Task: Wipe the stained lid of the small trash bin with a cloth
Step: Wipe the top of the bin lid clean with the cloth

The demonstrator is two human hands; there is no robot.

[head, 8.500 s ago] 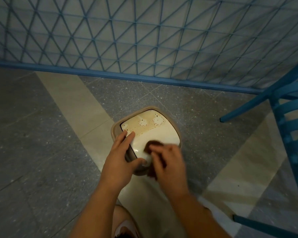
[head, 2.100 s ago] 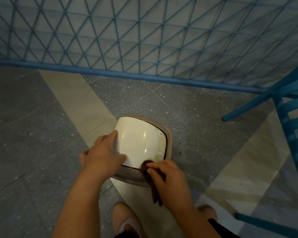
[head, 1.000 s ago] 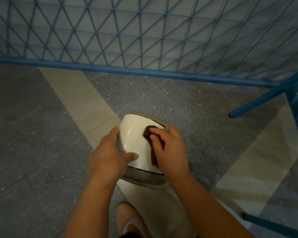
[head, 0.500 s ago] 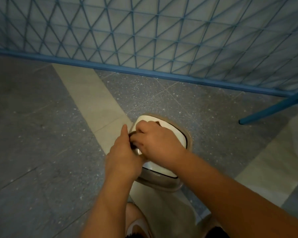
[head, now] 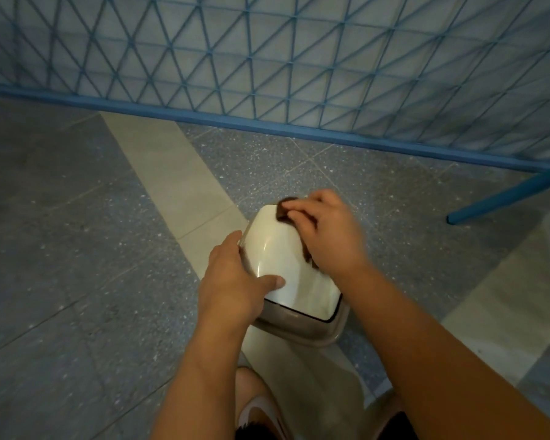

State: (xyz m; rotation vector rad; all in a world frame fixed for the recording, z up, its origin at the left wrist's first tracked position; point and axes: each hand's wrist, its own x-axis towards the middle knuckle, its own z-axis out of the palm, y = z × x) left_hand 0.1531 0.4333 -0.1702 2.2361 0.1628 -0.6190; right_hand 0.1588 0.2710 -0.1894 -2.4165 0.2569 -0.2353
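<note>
Your right hand (head: 327, 236) has its fingers curled onto the dark cloth (head: 283, 212), pressing it against the far end of the white lid (head: 280, 258). Your left hand (head: 232, 281) grips the small trash bin (head: 302, 331) at the lid's left edge, thumb lying on the lid, fingers curled down the side.
</note>
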